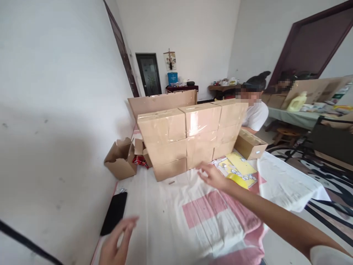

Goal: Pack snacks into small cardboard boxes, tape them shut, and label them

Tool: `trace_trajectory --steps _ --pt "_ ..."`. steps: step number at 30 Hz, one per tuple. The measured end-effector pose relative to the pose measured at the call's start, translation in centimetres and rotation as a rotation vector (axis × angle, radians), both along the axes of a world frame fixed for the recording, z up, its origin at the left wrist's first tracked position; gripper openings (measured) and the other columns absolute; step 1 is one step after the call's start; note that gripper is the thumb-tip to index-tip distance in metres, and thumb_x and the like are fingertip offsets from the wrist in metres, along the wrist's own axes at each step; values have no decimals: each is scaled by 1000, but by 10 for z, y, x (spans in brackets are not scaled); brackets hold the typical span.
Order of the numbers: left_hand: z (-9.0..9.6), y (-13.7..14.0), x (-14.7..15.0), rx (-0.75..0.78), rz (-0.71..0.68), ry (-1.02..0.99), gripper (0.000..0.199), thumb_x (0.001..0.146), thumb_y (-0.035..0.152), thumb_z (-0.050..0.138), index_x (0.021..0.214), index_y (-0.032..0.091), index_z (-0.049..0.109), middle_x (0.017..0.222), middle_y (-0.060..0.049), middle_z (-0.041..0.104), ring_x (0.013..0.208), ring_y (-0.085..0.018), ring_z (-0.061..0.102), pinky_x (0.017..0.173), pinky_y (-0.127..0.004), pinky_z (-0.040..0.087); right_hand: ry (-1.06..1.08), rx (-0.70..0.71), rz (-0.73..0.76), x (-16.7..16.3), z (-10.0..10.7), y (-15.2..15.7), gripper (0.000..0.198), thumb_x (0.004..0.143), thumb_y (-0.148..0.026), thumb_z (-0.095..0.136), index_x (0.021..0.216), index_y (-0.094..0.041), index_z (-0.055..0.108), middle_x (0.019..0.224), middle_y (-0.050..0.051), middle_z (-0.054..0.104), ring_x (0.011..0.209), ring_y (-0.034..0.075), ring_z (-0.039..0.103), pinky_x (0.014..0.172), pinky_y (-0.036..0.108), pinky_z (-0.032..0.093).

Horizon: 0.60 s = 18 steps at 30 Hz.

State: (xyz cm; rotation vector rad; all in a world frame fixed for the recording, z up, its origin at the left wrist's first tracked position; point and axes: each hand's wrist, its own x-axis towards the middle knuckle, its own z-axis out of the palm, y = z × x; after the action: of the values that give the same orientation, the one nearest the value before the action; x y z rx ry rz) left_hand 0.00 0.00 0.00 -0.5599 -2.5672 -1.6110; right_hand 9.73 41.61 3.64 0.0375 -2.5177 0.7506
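In the head view, the block [193,134] of boxes stands up on the worktop [162,213] with shiny clear tape on it, so the joining looks mostly done, but I can't tell if any is left. The right hand [213,176] is loosely open and has nothing, close by the block's bottom edge, maybe touching. The left hand [117,243] is partly open and bare, near the phone [114,213].
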Motion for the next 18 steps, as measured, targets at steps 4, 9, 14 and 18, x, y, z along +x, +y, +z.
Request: trace_trajectory --steps 4,9,14,18 --pt "24 29 -128 -35 167 217 37 84 48 58 109 22 55 153 -15 45 114 -25 63 87 -37 58 -117 86 269 -83 -21 -128 30 95 -26 50 118 -24 69 136 9 60 96 19 69 91 35 55" --pt "36 54 -237 -272 195 183 63 84 22 63 143 18 41 159 -18 36 126 -26 57 104 -42 48 -426 96 189 -224 -37 -212 58 91 -25 59 148 -21 48 163 13 30 113 28 67 104 43 50" --pt "31 44 -260 -489 195 124 22 92 32 61 108 18 65 107 -7 69 101 -22 65 92 -46 52 -616 -8 -23 -321 -53 -225 43 91 -24 68 132 -16 59 151 17 47 115 29 64 97 49 55" --pt "30 35 -249 -480 202 198 22 96 37 56 102 17 65 103 -5 68 96 -19 64 90 -42 52 -578 -70 -100 -340 -63 -222 42 96 -32 66 135 -19 56 140 12 55 120 27 60 99 50 54"
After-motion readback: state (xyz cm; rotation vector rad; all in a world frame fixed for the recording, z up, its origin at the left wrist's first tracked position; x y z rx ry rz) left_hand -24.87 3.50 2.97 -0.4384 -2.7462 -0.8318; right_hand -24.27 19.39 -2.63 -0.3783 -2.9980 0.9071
